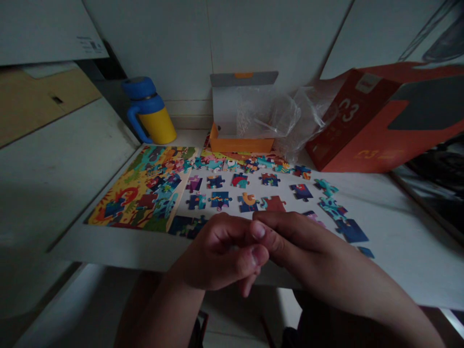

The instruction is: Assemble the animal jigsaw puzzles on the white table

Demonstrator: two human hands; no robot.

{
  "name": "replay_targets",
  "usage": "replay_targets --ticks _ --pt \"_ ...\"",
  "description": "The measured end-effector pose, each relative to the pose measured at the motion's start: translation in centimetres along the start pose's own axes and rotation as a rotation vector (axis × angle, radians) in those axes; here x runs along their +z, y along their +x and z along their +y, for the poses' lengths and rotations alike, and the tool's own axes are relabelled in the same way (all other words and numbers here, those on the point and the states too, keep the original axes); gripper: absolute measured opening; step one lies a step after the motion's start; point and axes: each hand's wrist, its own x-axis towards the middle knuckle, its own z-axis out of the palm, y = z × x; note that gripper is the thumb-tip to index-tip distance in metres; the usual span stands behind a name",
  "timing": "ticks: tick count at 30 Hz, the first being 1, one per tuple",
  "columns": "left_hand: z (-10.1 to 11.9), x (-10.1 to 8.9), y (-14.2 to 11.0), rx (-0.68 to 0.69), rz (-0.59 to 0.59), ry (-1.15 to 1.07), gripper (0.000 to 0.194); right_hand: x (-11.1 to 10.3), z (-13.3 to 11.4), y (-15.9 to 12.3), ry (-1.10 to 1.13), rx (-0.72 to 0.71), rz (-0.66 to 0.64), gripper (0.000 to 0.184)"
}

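My left hand [224, 256] and my right hand [308, 246] meet in front of the table's near edge, fingers curled and touching. Both are closed against each other, and no object shows between them. Just beyond lie loose jigsaw pieces, among them a red-brown piece [274, 203], a dark blue piece with an orange curl [248, 201] and a blue piece with a yellow figure [220, 199]. Dark joined pieces [184, 226] lie beside my left hand. Partly hidden behind my right hand is a pinkish piece [313, 218]. A larger blue piece [351, 230] rests farther right.
A colourful picture sheet [145, 212] with pieces on it lies at left. Behind stand a blue-and-yellow jug [156, 123], an open orange box [241, 145] with clear plastic wrap [290, 116], and a large red-orange box [369, 130]. A cabinet [54, 179] borders the left.
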Motion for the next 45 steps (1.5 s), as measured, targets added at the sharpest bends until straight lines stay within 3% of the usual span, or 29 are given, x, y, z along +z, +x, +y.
replay_targets --ticks 5,11,23,32,37,41,45 --pt "-0.2 0.5 0.8 0.23 0.336 0.308 0.016 0.3 0.7 0.5 -0.307 -0.027 0.283 0.043" --pt "-0.5 0.5 0.8 0.201 0.491 0.405 0.015 0.6 1.0 1.2 -0.551 -0.073 0.455 0.044" --pt "-0.6 0.1 0.6 0.142 0.502 0.418 0.01 0.6 1.4 1.2 -0.797 -0.068 0.476 0.046" --pt "-0.5 0.2 0.4 0.076 0.418 0.322 0.018 0.8 1.7 1.3 -0.849 -0.075 0.457 0.04" --pt "-0.5 0.1 0.6 0.115 0.411 0.264 0.021 0.7 1.6 1.5 -0.796 -0.036 0.474 0.045" --pt "-0.5 0.0 0.4 0.173 0.337 0.217 0.027 0.5 1.5 1.5 -0.744 -0.032 0.491 0.049" --pt "-0.5 0.1 0.1 0.245 0.334 0.33 0.037 0.6 1.1 1.4 -0.713 -0.068 0.485 0.048"
